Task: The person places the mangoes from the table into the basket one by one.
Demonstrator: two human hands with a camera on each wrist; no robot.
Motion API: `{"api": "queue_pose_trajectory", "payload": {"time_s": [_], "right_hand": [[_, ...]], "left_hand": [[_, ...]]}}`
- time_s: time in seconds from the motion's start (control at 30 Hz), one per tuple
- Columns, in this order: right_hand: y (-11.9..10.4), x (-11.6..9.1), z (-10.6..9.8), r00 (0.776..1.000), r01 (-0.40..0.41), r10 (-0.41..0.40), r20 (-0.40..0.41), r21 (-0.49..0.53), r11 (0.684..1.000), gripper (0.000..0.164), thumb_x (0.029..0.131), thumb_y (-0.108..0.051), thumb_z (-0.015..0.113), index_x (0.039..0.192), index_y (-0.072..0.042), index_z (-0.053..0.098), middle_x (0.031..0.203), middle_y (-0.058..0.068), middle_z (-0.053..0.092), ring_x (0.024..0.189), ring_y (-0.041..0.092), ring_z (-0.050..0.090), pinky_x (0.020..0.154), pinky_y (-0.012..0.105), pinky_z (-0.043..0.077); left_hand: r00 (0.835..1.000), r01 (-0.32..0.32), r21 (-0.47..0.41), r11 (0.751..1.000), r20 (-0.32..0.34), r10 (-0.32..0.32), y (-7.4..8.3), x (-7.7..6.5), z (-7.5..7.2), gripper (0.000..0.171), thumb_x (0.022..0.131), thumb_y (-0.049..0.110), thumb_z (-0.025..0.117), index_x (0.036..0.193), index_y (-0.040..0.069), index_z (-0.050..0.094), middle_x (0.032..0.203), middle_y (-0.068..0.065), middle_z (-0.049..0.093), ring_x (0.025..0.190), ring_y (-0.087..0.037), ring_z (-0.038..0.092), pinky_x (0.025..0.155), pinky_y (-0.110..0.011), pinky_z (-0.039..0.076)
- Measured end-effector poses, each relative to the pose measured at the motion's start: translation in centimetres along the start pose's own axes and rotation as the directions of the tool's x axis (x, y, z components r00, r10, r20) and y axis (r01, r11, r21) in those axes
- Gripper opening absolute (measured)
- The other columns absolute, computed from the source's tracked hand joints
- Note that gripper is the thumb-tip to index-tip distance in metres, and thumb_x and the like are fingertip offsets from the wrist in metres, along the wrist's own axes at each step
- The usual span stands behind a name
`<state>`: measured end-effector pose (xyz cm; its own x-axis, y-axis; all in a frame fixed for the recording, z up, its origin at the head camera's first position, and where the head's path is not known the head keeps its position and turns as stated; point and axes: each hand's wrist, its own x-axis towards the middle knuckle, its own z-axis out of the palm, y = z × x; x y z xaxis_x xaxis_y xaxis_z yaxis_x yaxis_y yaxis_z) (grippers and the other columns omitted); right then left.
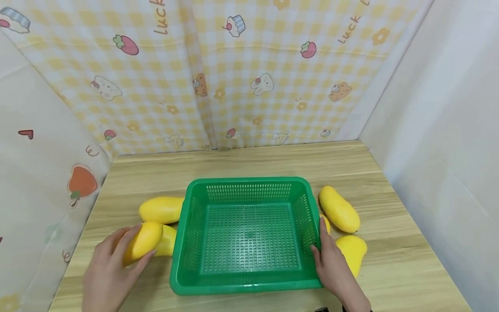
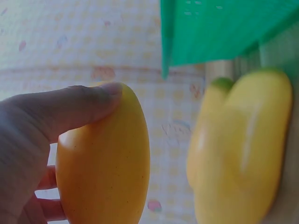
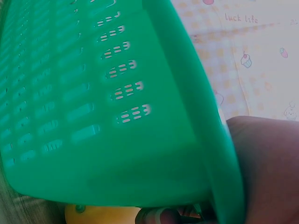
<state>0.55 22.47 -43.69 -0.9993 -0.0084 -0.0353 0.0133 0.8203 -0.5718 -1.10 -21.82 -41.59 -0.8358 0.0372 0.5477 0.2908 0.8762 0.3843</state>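
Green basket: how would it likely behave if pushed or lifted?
The green basket is probably light for its size, as its walls and floor are perforated and nothing lies in it. It looks fairly stiff, the rim showing no sag. Its wide, flat floor suggests it would slide rather than tip.

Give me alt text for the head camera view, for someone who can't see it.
A person's left hand holds a yellow mango beside a green basket on a wood-grain table, while their right hand grips the basket's right side. More mangoes lie on both sides of it, before a yellow-checked backdrop.
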Motion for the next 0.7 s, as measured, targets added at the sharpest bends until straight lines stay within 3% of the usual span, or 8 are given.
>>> {"api": "queue_pose_trajectory", "payload": {"time_s": [0.33,0.47,0.7], "right_hand": [[0.0,-0.1,0.0,1.000,-0.008,0.008,0.006,-0.001,1.000,0.077,0.096,-0.002,0.052,0.151,0.001,-0.001,0.136,0.036,0.039,0.118,0.043,0.050,0.092,0.055,0.045],[-0.1,-0.2,-0.1,1.000,0.001,-0.001,-0.005,0.006,1.000,0.077,0.096,0.000,0.053,0.151,0.002,0.000,0.136,0.036,0.040,0.118,0.043,0.050,0.092,0.055,0.044],[-0.1,-0.2,-0.1,1.000,-0.004,0.004,-0.005,0.018,1.000,0.077,0.096,-0.001,0.053,0.151,0.002,0.000,0.137,0.036,0.039,0.118,0.043,0.049,0.093,0.055,0.044]], "left_hand": [[0.993,-0.112,-0.040,0.993,0.020,0.113,2.0,2.9,1.0,0.075,0.085,0.072,0.040,0.123,0.010,0.062,0.112,-0.020,0.057,0.097,-0.043,0.052,0.072,-0.059,0.046],[0.978,-0.207,-0.044,0.977,-0.003,0.207,2.9,4.1,1.5,0.071,0.088,0.068,0.042,0.123,0.009,0.062,0.109,-0.022,0.058,0.093,-0.043,0.054,0.070,-0.057,0.047],[0.946,-0.322,-0.061,0.945,0.021,0.324,4.5,5.8,3.2,0.070,0.091,0.066,0.039,0.124,0.008,0.060,0.108,-0.022,0.057,0.089,-0.040,0.056,0.068,-0.052,0.049]]}}
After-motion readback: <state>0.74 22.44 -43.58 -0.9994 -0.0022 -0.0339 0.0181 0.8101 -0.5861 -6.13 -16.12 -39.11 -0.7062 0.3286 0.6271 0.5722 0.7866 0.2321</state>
